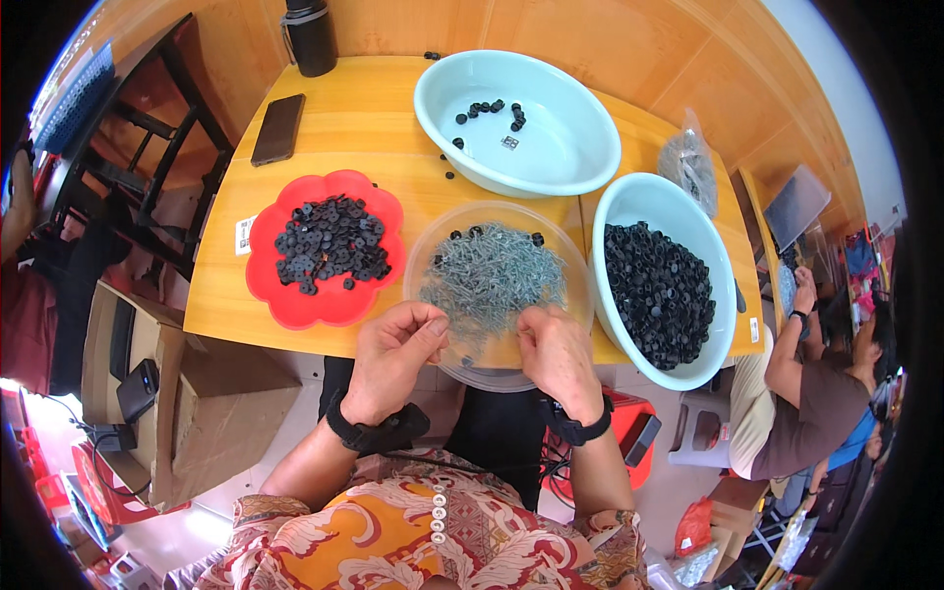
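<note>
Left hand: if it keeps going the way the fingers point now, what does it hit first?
Probably the pile of grey screws in the clear bowl. The left hand points up and right over the bowl's near rim; its height above the pile is unclear.

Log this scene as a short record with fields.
left hand: fingertips pinched at the near rim of the clear bowl
right hand: fingers curled over the screws in that bowl
red plate: black washers
right basin: heaped with black caps
far basin: a few black pieces
table: phone, dark bottle
</note>
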A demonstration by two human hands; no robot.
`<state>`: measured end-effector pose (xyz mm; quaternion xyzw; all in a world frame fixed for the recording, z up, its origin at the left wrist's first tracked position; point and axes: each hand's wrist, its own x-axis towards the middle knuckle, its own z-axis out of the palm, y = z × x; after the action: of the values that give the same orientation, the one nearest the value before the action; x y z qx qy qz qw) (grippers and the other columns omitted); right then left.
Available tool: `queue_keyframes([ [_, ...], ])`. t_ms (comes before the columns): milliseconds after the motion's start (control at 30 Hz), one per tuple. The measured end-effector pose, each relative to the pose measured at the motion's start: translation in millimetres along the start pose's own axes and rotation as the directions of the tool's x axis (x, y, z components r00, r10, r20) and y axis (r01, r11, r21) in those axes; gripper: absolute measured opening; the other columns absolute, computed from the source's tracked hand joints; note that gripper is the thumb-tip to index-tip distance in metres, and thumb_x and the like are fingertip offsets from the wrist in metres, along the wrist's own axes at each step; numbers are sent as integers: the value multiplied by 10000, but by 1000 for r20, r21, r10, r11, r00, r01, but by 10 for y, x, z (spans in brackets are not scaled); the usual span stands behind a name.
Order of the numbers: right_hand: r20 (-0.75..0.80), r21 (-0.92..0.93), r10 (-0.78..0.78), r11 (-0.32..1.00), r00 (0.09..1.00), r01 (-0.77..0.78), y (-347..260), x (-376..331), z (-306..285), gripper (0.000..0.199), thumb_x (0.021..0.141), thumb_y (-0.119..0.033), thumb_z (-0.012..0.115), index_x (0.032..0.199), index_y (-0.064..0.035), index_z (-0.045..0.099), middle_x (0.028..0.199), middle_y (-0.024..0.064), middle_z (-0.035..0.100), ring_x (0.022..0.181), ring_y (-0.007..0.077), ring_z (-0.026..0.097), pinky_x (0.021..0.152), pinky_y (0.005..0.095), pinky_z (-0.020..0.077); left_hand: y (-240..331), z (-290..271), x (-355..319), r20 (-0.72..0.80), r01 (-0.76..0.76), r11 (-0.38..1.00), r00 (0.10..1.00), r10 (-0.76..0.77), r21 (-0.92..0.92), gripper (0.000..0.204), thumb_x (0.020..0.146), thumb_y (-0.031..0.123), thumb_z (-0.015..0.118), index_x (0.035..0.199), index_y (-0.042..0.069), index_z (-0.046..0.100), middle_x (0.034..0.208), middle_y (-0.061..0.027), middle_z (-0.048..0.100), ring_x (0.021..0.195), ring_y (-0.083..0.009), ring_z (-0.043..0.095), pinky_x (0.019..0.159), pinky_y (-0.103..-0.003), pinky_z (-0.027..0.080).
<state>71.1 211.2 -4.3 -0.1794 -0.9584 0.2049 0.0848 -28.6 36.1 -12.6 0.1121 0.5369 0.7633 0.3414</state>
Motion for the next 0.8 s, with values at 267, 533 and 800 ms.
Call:
queue_keyframes([
  [267,70,-97,47,994,996,-40,29,81,165,47,687,-65,573,715,-40,601,744,164,569,738,339,567,649,413,451,11,-27,-6,5,17,998,1000,-17,-56,125,850,116,563,904,4,575,721,-17,573,616,-64,516,564,-192,420],
  [533,51,-17,71,997,996,-70,-36,-3,-93,67,702,-60,538,719,-8,578,763,192,575,714,364,565,645,423,441,3,-75,-25,35,89,985,996,-85,-149,119,864,83,522,948,13,570,776,-49,604,655,-106,566,565,-203,421],
  [800,3,66,70,995,998,-70,-205,-99,-196,49,745,-41,537,744,6,554,756,189,554,732,363,550,652,434,433,-86,-52,-45,331,233,868,940,-85,-438,185,859,119,547,1023,35,535,895,-84,597,740,-145,579,624,-240,461],
])
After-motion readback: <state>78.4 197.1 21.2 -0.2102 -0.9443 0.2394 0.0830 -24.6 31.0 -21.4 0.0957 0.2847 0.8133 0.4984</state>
